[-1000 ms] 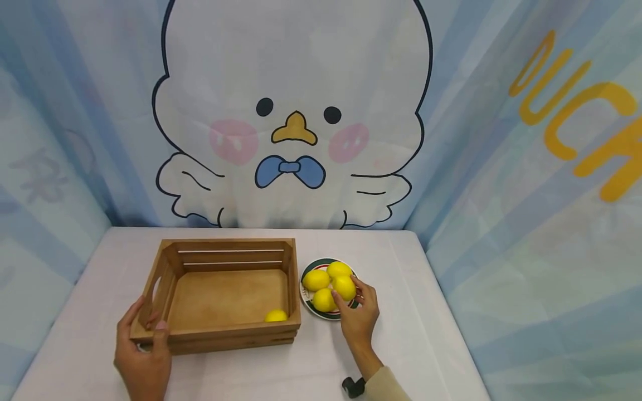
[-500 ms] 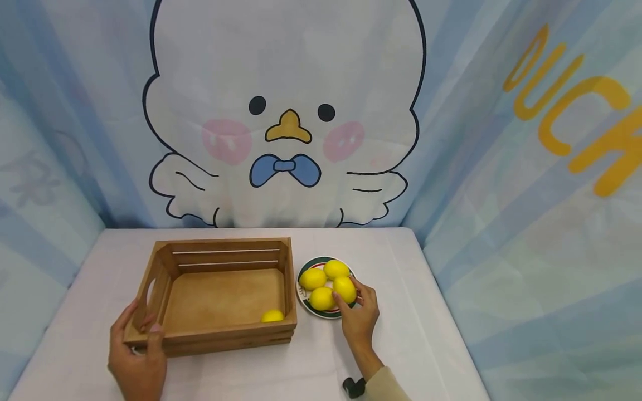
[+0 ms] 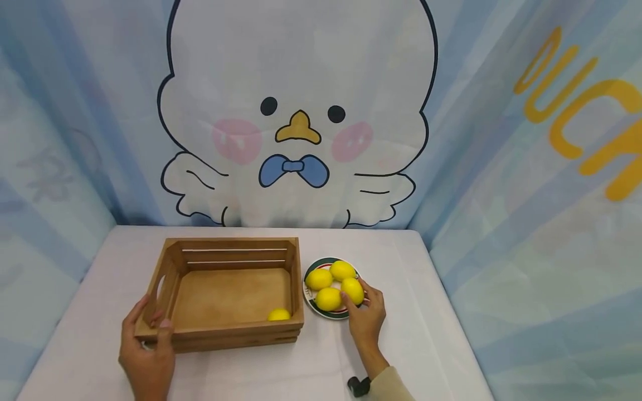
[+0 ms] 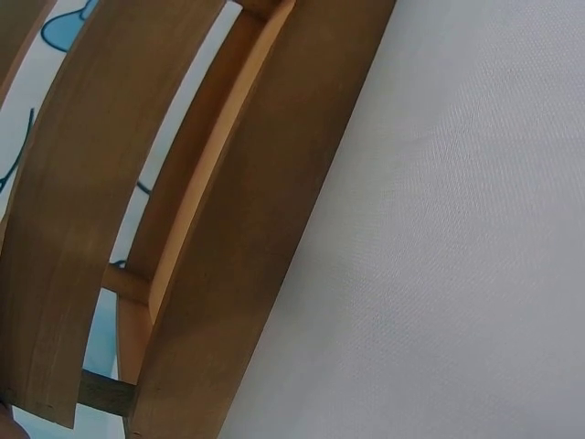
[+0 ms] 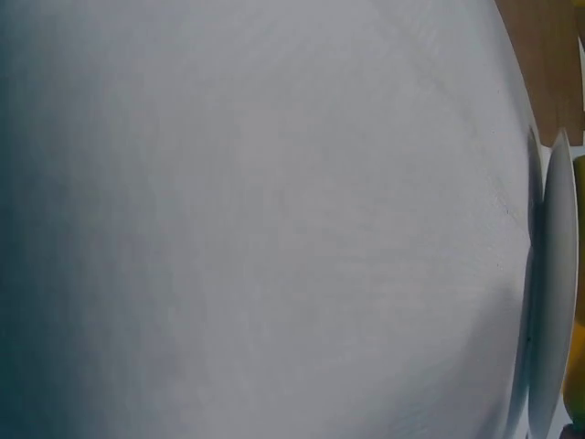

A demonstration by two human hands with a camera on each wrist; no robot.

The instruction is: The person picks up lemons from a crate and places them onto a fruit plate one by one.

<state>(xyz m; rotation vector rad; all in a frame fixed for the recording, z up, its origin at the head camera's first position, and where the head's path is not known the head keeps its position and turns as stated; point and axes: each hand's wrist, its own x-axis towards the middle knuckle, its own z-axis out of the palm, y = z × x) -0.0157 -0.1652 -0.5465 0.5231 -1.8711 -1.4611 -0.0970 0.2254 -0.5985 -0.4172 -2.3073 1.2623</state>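
Observation:
In the head view my right hand [image 3: 367, 320] pinches a yellow lemon [image 3: 353, 291] between thumb and fingers, at the right side of a round plate [image 3: 321, 313] with a green rim. Several more lemons [image 3: 328, 299] lie on that plate. My left hand [image 3: 147, 356] grips the near left corner of a slatted wooden crate [image 3: 230, 341], thumb over the front edge. One lemon [image 3: 278, 314] sits inside the crate at its near right corner, partly hidden by the front wall. The crate's slats [image 4: 247, 219] fill much of the left wrist view, and the plate's edge [image 5: 555, 293] shows in the right wrist view.
White cloth [image 3: 416, 334] covers the table. A small black object [image 3: 358, 386] lies by the right sleeve [image 3: 391, 385]. Behind the table hangs a curtain [image 3: 296, 195] with a cartoon duck, and more curtain [image 3: 541, 223] encloses the sides.
The head view has swayed slightly. Within my right hand's pinch, the lemon has shifted a little to the right on the plate. My left hand keeps its grip on the crate.

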